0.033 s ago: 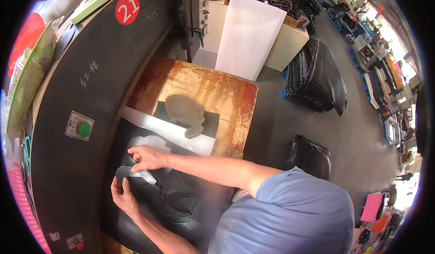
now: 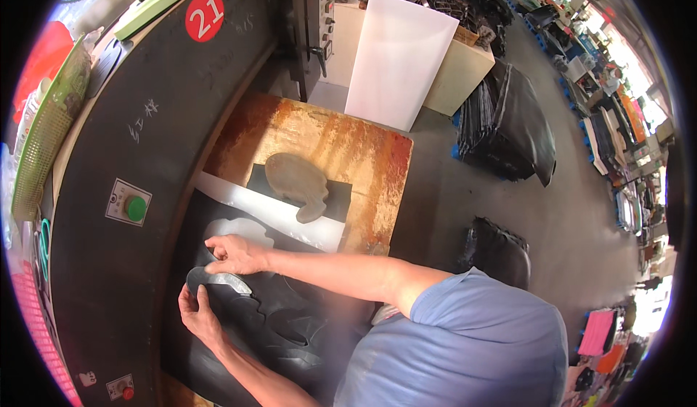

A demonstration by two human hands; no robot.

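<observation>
A curved cutting die (image 2: 231, 283) with a pale grey metal edge lies over the black sheet material (image 2: 225, 334). My left hand (image 2: 200, 318) pinches its rounded near end between thumb and fingers. From above, my right hand (image 2: 239, 254) presses thumb and fingers together at the die's far side; the exact contact is partly hidden under the hand. Just beyond my right hand is a pale grey curved shape (image 2: 243, 227) on the sheet. More curved outlines and a dark looped shape (image 2: 294, 326) show on the sheet nearer my body.
Along the left runs a black machine beam (image 2: 167, 116) with a green button (image 2: 136, 208) and a red button (image 2: 128, 392). A brown kidney-shaped piece (image 2: 296, 178) rests on the worn board (image 2: 370, 153). Behind stands a white panel (image 2: 403, 58); black-wrapped stacks (image 2: 508, 127) are on the floor at right.
My right thumb has slid slightly leftward along the die. My left hand stays in place.
</observation>
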